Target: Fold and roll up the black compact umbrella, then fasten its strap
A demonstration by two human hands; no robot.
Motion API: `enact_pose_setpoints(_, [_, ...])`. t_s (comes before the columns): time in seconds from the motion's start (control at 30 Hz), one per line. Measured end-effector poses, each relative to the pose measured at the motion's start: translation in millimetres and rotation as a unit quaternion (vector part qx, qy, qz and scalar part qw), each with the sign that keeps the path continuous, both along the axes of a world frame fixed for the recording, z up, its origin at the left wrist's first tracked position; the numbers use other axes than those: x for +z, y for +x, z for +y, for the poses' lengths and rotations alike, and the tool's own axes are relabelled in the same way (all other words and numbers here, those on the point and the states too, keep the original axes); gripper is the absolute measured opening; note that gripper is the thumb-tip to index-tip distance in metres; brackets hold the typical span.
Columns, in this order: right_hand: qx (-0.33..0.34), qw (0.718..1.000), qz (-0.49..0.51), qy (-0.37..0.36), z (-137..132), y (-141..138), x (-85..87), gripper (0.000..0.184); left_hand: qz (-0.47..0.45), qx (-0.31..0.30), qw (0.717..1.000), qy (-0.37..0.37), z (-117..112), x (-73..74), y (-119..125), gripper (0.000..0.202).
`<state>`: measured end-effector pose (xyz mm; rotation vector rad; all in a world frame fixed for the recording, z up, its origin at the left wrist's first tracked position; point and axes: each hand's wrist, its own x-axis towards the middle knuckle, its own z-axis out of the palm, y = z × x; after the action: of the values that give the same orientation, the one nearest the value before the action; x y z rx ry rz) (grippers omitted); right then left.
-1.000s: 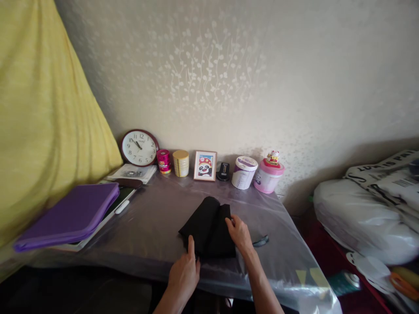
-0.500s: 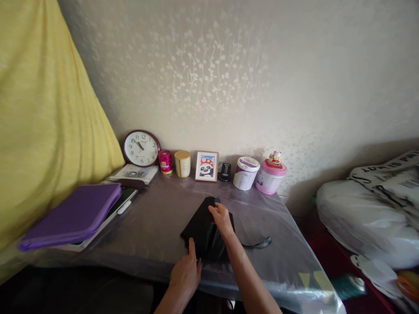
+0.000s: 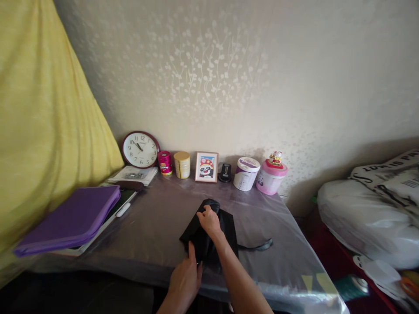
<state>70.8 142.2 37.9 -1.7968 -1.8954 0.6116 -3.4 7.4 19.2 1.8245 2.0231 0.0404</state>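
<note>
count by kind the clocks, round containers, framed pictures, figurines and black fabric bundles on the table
Clock: 1
Round containers: 4 (magenta can, yellow-lidded can, purple-and-white tub, pink-and-white tub)
Framed picture: 1
Figurine: 1
Black fabric bundle: 1
Total: 8

Left hand [image 3: 185, 277], 1 finger [image 3: 191, 250] extended; right hand [image 3: 210, 221] farther forward, fingers [image 3: 200, 216] bent.

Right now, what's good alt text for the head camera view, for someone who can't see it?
A person's right hand is on the far part of a black cloth on a plastic-covered table, and the left hand touches the cloth's near side. Behind, a clock, pink tin, panda picture and white tub stand by the wall; a purple folder lies at left.
</note>
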Motion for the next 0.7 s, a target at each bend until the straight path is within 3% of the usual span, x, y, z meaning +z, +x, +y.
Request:
enact_pose_setpoints(0.23, [0.037,0.999,0.027,-0.012,0.1,2.5,-0.7,0.035,-0.085,0.001,0.994,0.068,-11.9,1.0,-8.0,0.068])
enact_pose_setpoints(0.37, [0.059,0.998,0.032,-0.006,-1.2,1.8,-1.3,0.032,-0.074,-0.037,0.996,0.045,-8.8,2.4,-9.4,0.068])
enact_pose_setpoints(0.53, [0.067,0.997,0.018,0.02,-7.1,0.1,0.2,0.025,-0.028,-0.056,0.998,0.024,0.3,-6.0,-8.6,0.064])
enact_pose_setpoints(0.6, [0.103,0.993,0.041,0.049,-16.4,3.1,2.3,0.023,-0.028,-0.054,0.998,0.029,1.5,-9.4,-8.6,0.065])
enact_pose_setpoints(0.7, [0.208,0.966,0.079,0.13,-38.2,12.5,4.4,0.023,-0.032,-0.045,0.998,0.029,0.5,-10.7,-8.6,0.064])
